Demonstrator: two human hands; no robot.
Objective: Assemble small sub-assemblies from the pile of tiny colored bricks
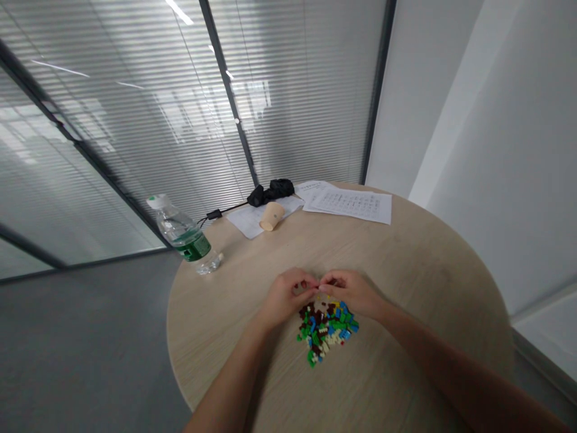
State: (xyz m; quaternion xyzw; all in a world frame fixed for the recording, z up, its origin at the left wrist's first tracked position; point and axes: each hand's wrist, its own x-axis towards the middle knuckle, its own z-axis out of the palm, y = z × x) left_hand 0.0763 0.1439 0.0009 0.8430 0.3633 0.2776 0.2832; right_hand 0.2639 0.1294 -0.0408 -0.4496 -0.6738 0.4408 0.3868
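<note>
The light is soft and rather grey, with glare of bright streaks and pale window shapes on the blinds (306, 132). A soft shadow lies beside the left forearm (237, 370). The wide lens stretches the edges; the bricks (331, 329) and papers (351, 205) lack fine sharpness.
</note>
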